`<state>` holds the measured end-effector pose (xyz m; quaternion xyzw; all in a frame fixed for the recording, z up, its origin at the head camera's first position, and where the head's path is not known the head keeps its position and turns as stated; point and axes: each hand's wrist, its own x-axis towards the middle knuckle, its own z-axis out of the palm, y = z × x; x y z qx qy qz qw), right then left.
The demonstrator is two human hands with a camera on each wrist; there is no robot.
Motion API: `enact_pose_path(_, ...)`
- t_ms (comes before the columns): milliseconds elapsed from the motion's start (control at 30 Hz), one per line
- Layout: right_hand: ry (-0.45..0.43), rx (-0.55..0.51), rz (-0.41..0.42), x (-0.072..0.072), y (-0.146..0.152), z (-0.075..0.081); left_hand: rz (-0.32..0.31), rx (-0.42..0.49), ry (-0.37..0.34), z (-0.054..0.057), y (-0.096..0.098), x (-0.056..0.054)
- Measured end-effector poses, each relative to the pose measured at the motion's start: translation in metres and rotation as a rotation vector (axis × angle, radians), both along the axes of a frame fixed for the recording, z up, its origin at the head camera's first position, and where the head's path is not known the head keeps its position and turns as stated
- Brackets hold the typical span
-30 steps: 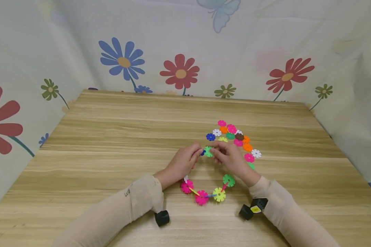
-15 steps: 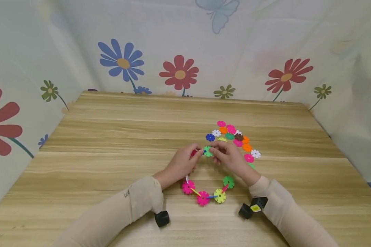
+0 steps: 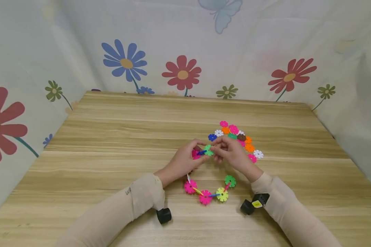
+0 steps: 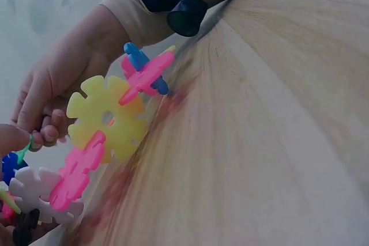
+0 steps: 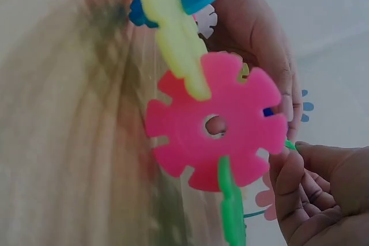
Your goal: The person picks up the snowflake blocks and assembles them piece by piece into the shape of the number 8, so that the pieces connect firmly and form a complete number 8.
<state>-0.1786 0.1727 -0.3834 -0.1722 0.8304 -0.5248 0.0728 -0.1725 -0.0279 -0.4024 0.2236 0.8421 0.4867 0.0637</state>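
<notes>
Notched plastic snowflake discs form a curved chain, whose near part shows a pink disc (image 3: 205,197), a yellow disc (image 3: 222,194) and a free end at a green disc (image 3: 230,181). My left hand (image 3: 180,158) holds the chain's other end, with a pink disc (image 3: 196,154) and a dark blue disc (image 3: 201,152) between thumb and index finger. A light green disc (image 3: 208,150) meets the blue one, and my right hand (image 3: 235,159) pinches its right edge. The left thumb reaches under the green disc. Part of the chain is hidden behind the left hand.
Loose discs lie on the wooden table (image 3: 126,123) beyond the right hand, among them a brown disc (image 3: 241,137), an orange disc (image 3: 249,148) and a white disc (image 3: 258,154). A flowered cloth (image 3: 250,51) hangs behind the table. Black wrist cameras (image 3: 164,215) sit close to the tabletop.
The left fingers have spread apart, so more of the pink and blue discs shows, and the left thumb has moved right under the green disc. The right hand keeps its pinch.
</notes>
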Motion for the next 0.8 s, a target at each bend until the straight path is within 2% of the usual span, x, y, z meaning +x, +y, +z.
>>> enact_pose_path(167,-0.013,0.029,0.038,-0.004,0.0,0.002,-0.004,-0.024,0.079,-0.002,-0.001,0.0)
enact_pose_path(300,0.024,0.117,0.024,-0.011,0.006,0.005,-0.014,-0.027,0.123,-0.002,-0.001,0.0)
enact_pose_path(500,0.093,0.231,-0.042,-0.032,0.024,0.014,0.004,-0.06,0.119,0.001,-0.001,0.0)
enact_pose_path(600,0.131,0.33,-0.102,-0.047,0.033,0.017,0.017,-0.074,0.101,0.002,-0.001,0.0)
enact_pose_path(800,0.092,0.479,-0.183,-0.072,0.05,0.019,0.032,-0.078,0.078,0.003,-0.001,0.001)
